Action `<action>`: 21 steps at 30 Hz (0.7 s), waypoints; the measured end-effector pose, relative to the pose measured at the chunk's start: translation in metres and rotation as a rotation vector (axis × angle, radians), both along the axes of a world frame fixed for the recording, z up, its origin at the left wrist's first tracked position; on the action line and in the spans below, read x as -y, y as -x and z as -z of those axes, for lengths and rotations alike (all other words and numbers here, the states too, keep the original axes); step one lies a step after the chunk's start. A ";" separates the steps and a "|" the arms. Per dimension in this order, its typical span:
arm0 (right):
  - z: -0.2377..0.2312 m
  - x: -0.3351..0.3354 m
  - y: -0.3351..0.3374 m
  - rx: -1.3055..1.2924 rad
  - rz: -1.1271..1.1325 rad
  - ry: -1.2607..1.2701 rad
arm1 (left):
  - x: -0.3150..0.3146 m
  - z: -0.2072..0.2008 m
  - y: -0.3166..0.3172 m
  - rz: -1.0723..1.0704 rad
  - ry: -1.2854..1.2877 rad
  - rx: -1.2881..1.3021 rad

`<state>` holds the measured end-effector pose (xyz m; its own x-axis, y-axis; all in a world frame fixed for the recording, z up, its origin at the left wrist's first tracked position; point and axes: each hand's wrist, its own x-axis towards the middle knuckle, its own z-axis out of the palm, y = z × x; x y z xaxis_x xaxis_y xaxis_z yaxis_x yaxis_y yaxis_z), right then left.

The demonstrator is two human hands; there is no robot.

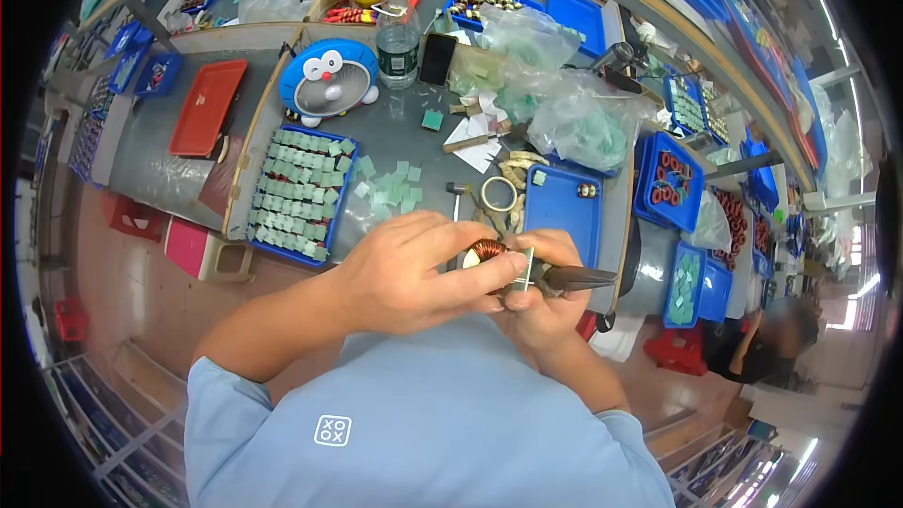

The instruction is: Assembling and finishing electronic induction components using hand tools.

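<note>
a small round coil wound with copper-coloured wire (pixel 485 249) sat between the two hands, held up in front of the person's chest, just off the near edge of the grey worktable (pixel 395 136). the left hand (pixel 406 271) was curled over the coil from the left, fingers pinched against it, so it was clamped on the coil. the right hand (pixel 546 293) was closed around a pair of dark-handled pliers (pixel 564 277), whose handles stuck out to the right while the metal tip met the coil's side; both hands were pressed close together, touching around the coil.

just beyond the hands on the table lay a roll of pale tape (pixel 498 194) and a small hammer-like tool (pixel 456 190). to the right of those stood a shallow blue plastic tray (pixel 562 212), nearly bare, with a couple of small coils in its far corner. to the left was a blue tray filled with rows of pale green square pieces (pixel 299 193), and more such squares were scattered loose between that tray and the tape. farther back stood a round blue and white cartoon cat desk fan (pixel 329 80), a clear plastic water bottle (pixel 398 38), a dark phone (pixel 437 58) and crumpled clear plastic bags (pixel 574 113). a flat red tray (pixel 207 105) lay at the far left
</note>
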<state>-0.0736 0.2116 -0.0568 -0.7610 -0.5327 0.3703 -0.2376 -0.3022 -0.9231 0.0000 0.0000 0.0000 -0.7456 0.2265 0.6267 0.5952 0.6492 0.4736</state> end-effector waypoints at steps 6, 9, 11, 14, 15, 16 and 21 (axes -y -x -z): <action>-0.014 0.004 0.006 -0.109 0.066 0.037 | -0.005 -0.011 0.002 -0.042 -0.042 -0.062; -0.022 0.000 0.015 -0.231 0.043 -0.057 | -0.003 -0.014 0.001 -0.045 -0.005 -0.022; -0.022 -0.002 0.018 -0.230 -0.005 -0.069 | -0.002 -0.011 0.002 0.003 -0.053 0.000; -0.025 -0.003 0.022 -0.207 -0.035 -0.082 | 0.000 -0.012 0.004 0.025 -0.064 0.038; -0.026 -0.003 0.024 -0.209 -0.030 -0.082 | -0.001 -0.011 0.004 0.029 -0.063 0.036; -0.027 -0.003 0.026 -0.281 -0.036 -0.089 | -0.001 -0.008 0.005 0.025 -0.127 0.051; -0.041 -0.009 0.036 -0.501 -0.057 -0.174 | 0.002 -0.010 0.006 0.077 -0.087 0.050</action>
<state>-0.1096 0.2202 -0.0153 -0.4814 -0.6542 0.5833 -0.6497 -0.1804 -0.7385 -0.0060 -0.0024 0.0098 -0.7591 0.2310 0.6086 0.6159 0.5575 0.5566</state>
